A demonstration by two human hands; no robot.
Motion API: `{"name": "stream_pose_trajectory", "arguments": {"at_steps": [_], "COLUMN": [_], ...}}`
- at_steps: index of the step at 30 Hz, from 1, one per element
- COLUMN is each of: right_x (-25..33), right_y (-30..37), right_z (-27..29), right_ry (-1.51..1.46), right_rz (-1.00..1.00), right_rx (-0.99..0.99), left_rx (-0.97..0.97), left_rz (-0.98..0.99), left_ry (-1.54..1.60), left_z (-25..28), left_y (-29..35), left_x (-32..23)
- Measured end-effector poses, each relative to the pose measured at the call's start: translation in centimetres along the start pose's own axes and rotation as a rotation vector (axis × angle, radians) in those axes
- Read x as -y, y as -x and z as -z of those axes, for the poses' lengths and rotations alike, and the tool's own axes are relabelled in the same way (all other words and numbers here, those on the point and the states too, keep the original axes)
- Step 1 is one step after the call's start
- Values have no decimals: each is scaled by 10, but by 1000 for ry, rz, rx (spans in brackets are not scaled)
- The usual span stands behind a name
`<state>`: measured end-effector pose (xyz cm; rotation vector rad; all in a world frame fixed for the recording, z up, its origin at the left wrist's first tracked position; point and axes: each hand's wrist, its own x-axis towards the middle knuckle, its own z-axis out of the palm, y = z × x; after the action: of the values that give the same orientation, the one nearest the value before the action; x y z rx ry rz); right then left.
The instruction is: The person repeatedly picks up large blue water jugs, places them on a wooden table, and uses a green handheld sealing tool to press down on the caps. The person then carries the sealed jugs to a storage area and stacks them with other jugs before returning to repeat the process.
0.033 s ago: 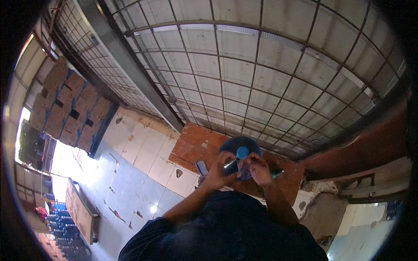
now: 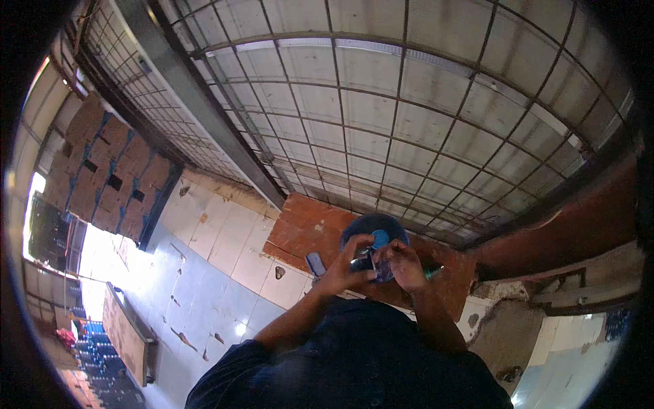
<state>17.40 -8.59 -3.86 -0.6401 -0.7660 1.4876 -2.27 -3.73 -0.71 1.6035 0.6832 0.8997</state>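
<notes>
Two bare hands, one round blue vessel (image 2: 373, 222), one lighter blue disc (image 2: 379, 238), one dark piece (image 2: 362, 262): that is the group at the middle of the bench (image 2: 306, 228). Also there are one green piece (image 2: 433, 273) past the right hand (image 2: 407, 269) and one pale-edged slab (image 2: 315, 263) near the left hand (image 2: 337, 273), at the bench's near edge. The left hand curls round the dark piece, thumb against fingers; the right hand has its fingers bent close beside it — whether they grip anything I cannot tell.

The dark piece is small and glossy, with a bright gleam, and sits over the near side of the vessel; its full shape is hidden by the fingers. The vessel is deep blue and circular from above, and the disc lies within its outline, flat-looking and matt.

The bench is reddish-brown and scuffed, its surface marked by seams. Behind it rises a wall of thin bars (image 2: 388, 102) in a square grid over pale sheeting, with one straight grey post (image 2: 197, 105). The floor (image 2: 252, 262) is glossy tile, cream and bluish — chipped in dark, ragged patches.
</notes>
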Motion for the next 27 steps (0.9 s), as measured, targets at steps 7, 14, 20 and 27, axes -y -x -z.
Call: {"name": "stream_pose_trajectory", "arguments": {"at_steps": [7, 14, 20, 27], "right_x": [-29, -63, -151, -140], "right_y": [3, 2, -4, -27], "right_z": [16, 11, 76, 34], "right_ry": [-41, 112, 633, 946], "right_rz": [32, -4, 62, 76], "right_rx": [-173, -508, -769, -1022], "left_rx": [393, 532, 486, 314], "left_rz": [381, 572, 214, -143], "left_ry": [540, 356, -144, -345], "left_z": [23, 35, 38, 30], "left_y": [-47, -66, -77, -76], "left_x": [87, 116, 146, 162]}}
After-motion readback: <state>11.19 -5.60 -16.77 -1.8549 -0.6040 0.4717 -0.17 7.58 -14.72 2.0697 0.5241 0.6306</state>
